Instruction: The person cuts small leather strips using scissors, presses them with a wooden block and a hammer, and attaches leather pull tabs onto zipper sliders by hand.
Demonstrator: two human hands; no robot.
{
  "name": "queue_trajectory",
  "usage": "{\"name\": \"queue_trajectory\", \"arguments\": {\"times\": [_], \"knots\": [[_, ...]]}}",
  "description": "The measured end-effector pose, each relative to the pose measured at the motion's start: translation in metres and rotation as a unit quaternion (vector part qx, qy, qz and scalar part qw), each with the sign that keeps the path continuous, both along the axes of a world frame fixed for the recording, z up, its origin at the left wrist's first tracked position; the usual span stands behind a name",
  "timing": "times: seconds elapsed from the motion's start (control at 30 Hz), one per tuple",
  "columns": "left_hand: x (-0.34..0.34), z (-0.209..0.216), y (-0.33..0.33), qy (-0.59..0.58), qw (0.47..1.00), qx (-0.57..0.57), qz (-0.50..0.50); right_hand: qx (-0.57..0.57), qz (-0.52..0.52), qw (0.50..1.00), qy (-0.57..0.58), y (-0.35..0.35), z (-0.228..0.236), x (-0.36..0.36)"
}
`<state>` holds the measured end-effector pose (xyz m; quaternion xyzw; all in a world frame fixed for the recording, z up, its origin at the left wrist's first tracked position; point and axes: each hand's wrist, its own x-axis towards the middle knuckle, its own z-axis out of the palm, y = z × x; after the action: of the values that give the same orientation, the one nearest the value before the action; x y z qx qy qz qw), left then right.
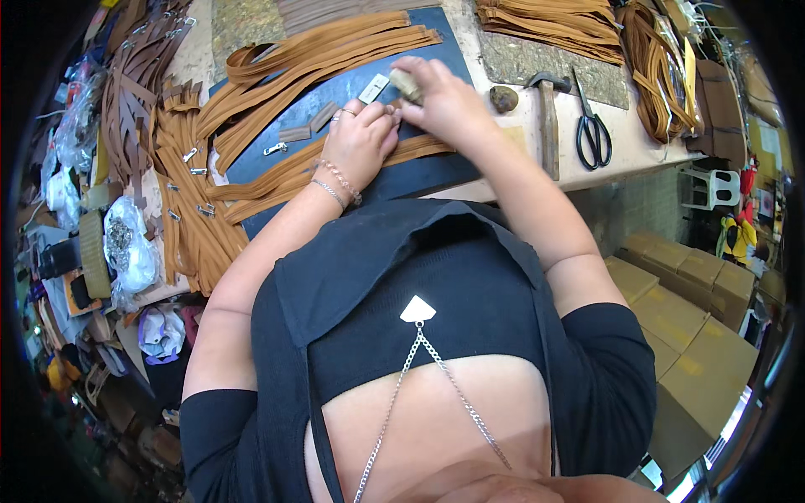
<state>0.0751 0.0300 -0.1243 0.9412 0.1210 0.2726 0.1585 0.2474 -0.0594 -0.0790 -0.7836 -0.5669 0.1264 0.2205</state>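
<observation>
My left hand (362,138) rests over a dark blue board (432,172), its fingers closed and pressed together at the tips. What they pinch, if anything, is hidden. Close beside it, my right hand (444,101) grips a pale beige lump (406,85) between thumb and fingers. A small whitish rectangular block (373,89) lies just beyond the left fingers. Tan zipper tapes (327,67) fan across the board, and another tan tape (426,147) passes under my left wrist. Left of that hand are short grey-brown tabs (322,116) and a silver zipper slider (275,148).
Right of the board lie a round brown lump (503,99), a hammer (548,126) and black-handled scissors (594,138). More zipper tapes (553,25) are stacked at the far right; others (197,218) hang over the left table edge. Cardboard boxes (700,369) stand at lower right.
</observation>
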Motion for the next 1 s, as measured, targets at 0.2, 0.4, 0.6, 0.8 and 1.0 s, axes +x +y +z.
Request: {"name": "queue_trajectory", "arguments": {"times": [0.2, 0.4, 0.6, 0.8, 1.0], "knots": [[0.004, -0.001, -0.002, 0.014, 1.000, 0.002, 0.014, 0.016, -0.050, 0.998, -0.047, 0.003, 0.008, 0.026], [0.002, 0.001, 0.000, -0.011, 1.000, -0.007, 0.004, 0.051, -0.028, 0.997, -0.051, -0.002, -0.009, 0.034], [0.000, 0.002, -0.001, 0.001, 1.000, -0.003, 0.003, 0.001, 0.015, 1.000, -0.009, 0.000, -0.004, -0.001], [0.002, 0.002, -0.001, 0.001, 1.000, 0.002, 0.000, -0.002, -0.017, 1.000, -0.023, 0.000, 0.006, 0.009], [0.002, 0.001, -0.001, 0.011, 1.000, -0.002, 0.012, 0.011, -0.025, 0.999, -0.030, -0.003, 0.004, 0.032]]}}
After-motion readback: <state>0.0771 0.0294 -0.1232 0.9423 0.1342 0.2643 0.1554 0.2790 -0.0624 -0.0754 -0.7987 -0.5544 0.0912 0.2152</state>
